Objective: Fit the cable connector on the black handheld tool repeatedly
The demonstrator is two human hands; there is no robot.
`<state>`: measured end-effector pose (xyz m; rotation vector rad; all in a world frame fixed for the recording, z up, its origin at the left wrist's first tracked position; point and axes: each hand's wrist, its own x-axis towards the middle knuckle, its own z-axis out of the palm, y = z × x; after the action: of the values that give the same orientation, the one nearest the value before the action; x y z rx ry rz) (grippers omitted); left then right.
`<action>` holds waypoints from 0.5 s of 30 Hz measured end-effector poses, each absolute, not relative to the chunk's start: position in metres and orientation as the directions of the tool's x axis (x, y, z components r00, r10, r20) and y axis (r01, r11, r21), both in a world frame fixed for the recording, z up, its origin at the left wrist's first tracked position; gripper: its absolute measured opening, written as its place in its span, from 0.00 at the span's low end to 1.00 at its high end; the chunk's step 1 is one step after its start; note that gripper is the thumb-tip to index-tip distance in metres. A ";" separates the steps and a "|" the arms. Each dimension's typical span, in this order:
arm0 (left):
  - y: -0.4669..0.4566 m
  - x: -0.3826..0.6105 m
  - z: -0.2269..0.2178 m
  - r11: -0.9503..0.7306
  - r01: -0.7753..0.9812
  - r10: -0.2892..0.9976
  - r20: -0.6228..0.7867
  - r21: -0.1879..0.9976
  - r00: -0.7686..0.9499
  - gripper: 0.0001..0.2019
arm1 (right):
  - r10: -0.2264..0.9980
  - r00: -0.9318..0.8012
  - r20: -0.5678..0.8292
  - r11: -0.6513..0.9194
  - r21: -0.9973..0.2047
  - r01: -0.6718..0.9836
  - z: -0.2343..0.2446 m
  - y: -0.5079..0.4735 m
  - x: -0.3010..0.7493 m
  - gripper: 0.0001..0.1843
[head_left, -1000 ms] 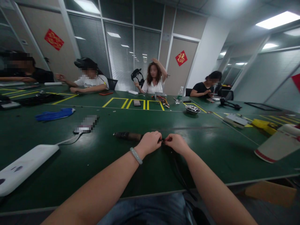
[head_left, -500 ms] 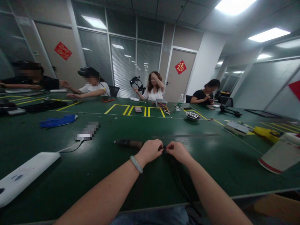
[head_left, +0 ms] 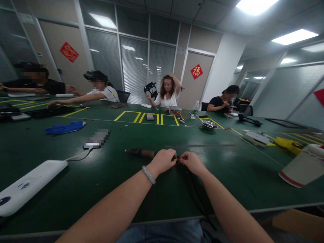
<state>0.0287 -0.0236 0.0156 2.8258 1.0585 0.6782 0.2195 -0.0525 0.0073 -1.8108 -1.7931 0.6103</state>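
A dark, stick-shaped tool [head_left: 141,153], much like an electric screwdriver, lies along the green table with its narrow metal tip to the left. My left hand [head_left: 165,160], with a pale bangle at the wrist, is closed over the tool's right end and hides it. Close beside it, the thumb and fingers of my right hand [head_left: 190,162] pinch a small dark piece at that end, seemingly the cable's end. A black cable [head_left: 193,192] runs from below the right hand over the table's near edge. The exact joint between my fingertips is too small to make out.
At left lie a white power bank [head_left: 35,185], a phone [head_left: 97,139] and a blue glove [head_left: 65,128]. A metal bowl [head_left: 209,126], a bottle [head_left: 195,110] and a paper cup [head_left: 300,167] stand to the right. Several people sit across the green table [head_left: 113,202].
My hands stay at the same spot, fingertips pressed close together. Across the table, one person's arm has stretched left, and another's raised hand has moved from the forehead to the hair.
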 end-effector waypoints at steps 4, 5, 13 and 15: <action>-0.024 0.029 0.016 -0.758 0.621 0.644 0.381 0.198 0.664 0.06 | 0.999 0.028 0.042 0.005 -0.634 0.773 0.007 -0.051 0.222 0.07; -0.024 0.029 0.016 -0.757 0.623 0.644 0.381 0.196 0.663 0.07 | 0.999 0.027 0.037 0.003 -0.635 0.772 0.006 -0.051 0.222 0.07; -0.025 0.028 0.017 -0.769 0.608 0.633 0.372 0.197 0.679 0.06 | 0.994 0.032 0.103 0.037 -0.601 0.798 0.006 -0.056 0.214 0.07; -0.025 0.028 0.017 -0.761 0.619 0.641 0.371 0.193 0.672 0.05 | 0.992 0.044 0.119 0.034 -0.582 0.813 0.006 -0.057 0.212 0.07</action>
<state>0.0283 -0.0245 0.0166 2.8261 1.0651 0.6570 0.2118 -0.0572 0.0062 -1.8235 -1.8125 0.4639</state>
